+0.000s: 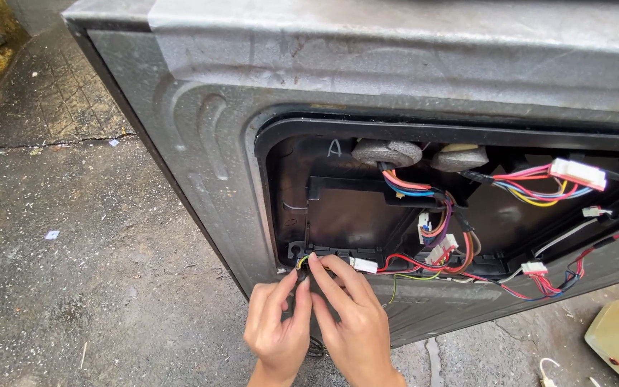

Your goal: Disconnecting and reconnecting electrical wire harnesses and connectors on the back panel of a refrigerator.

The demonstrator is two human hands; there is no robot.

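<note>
Head camera: my left hand (278, 324) and right hand (352, 321), close together, pinch a small black wire clip (302, 267) at lower centre, on the black rim of the opening (270, 193) in the grey metal appliance casing (202, 129). Coloured wires (438, 222) crowd the right; wet concrete ground (73, 272) lies open left.

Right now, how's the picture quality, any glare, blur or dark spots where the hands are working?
Head view: soft, even daylight, no hard shadows; a dull sheen on the grey metal panel; the black recess is dim but its coloured wires read clearly; left hand and right hand are sharp; straight edges bow slightly toward the frame's sides.
</note>
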